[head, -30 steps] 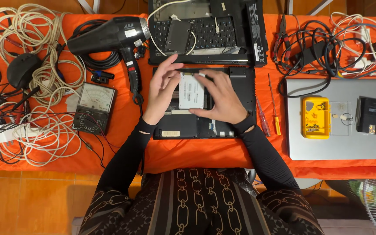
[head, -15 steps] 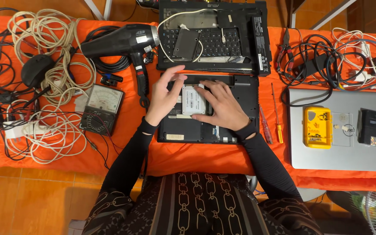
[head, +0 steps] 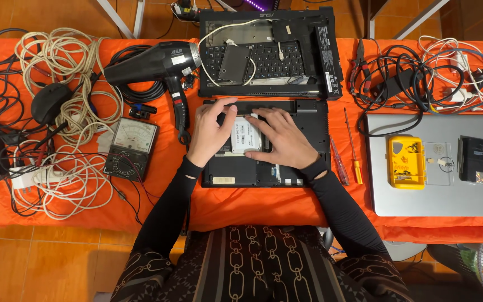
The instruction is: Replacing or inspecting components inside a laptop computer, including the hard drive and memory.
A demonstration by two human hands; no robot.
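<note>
My left hand [head: 211, 134] and right hand [head: 283, 140] rest fingers spread flat on the white-labelled drive [head: 245, 136] in the open laptop base [head: 314, 120], gripping nothing.

Light falls evenly from above onto my bench, bright and warm, so the orange cloth [head: 157, 162] glows almost oversaturated. Shadows are soft and short; my left hand [head: 211, 134] and right hand [head: 283, 140] throw only faint ones on the dark laptop base [head: 314, 128]. A dull sheen lies on the silver laptop lid [head: 437, 196]. Focus is sharp in the middle, and the edges bow slightly from the wide lens.
</note>
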